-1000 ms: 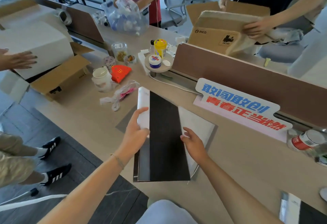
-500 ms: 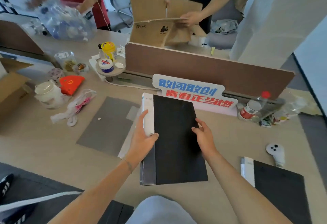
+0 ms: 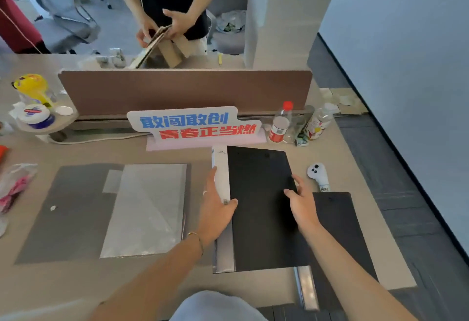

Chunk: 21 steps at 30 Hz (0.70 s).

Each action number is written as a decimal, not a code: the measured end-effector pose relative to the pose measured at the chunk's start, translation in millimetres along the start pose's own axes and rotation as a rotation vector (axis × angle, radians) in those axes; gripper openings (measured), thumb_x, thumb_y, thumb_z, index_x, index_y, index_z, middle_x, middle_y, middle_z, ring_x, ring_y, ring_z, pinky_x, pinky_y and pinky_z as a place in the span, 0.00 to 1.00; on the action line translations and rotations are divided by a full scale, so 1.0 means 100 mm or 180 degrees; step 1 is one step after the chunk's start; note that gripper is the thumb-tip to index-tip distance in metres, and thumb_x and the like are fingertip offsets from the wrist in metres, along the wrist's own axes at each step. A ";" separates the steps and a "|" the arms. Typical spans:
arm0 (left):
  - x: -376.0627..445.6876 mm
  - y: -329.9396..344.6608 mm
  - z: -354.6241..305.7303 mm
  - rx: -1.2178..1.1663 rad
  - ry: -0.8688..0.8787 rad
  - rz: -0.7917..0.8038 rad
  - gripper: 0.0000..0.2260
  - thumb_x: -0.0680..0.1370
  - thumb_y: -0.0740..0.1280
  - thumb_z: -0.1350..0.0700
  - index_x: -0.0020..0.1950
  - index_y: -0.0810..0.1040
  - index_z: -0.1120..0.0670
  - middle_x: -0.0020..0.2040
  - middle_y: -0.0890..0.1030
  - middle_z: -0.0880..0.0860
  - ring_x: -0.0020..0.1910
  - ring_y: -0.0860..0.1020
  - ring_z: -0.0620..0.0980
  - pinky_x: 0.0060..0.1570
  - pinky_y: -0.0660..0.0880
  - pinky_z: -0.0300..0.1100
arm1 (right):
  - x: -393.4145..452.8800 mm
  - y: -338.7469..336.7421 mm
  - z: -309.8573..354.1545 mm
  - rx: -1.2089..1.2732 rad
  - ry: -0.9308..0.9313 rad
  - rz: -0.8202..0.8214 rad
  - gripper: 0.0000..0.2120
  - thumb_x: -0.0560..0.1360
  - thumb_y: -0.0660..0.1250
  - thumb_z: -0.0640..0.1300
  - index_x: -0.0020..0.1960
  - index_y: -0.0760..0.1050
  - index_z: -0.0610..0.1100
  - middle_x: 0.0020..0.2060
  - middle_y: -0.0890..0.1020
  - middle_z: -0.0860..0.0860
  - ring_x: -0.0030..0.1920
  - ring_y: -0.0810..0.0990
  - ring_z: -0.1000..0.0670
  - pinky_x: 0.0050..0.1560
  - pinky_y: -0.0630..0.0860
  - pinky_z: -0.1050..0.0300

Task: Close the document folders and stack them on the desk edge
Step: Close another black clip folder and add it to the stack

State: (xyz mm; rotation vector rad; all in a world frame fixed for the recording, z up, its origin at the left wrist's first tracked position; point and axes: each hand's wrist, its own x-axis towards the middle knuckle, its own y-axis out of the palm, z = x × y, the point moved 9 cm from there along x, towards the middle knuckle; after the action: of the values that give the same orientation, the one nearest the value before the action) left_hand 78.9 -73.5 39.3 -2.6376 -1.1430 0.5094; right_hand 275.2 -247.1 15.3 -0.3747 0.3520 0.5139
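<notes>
A closed black folder with a white spine is held between both hands just above the desk. My left hand grips its spine side, thumb on the cover. My right hand holds its right edge. The folder's right part overlaps a second closed black folder that lies near the desk's right edge. An open grey folder with a clear plastic sleeve lies flat on the desk to the left.
A brown partition with a blue-and-red sign runs along the back. Bottles and a white controller stand at the right. Jars and a plastic bag sit at the left. A person behind handles cardboard.
The closed black folder has been carried to the right, from over the open grey folder to partly over the second black folder. My view has swung right with it.
</notes>
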 end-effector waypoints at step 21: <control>-0.42 2.31 0.26 0.0157 -0.0894 0.1244 0.42 0.70 0.60 0.59 0.80 0.51 0.34 0.58 0.81 0.48 0.51 0.83 0.54 0.42 0.83 0.48 | 0.10 -2.14 -1.31 -0.0372 0.0495 -0.1036 0.25 0.79 0.62 0.42 0.75 0.66 0.50 0.71 0.73 0.52 0.71 0.71 0.47 0.72 0.66 0.49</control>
State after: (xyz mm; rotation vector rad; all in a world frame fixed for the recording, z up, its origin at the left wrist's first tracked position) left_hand 194.9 -258.1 -52.4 -2.8162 -0.6587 0.9922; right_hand 367.4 -471.7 -48.5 -0.5757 0.4031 0.1870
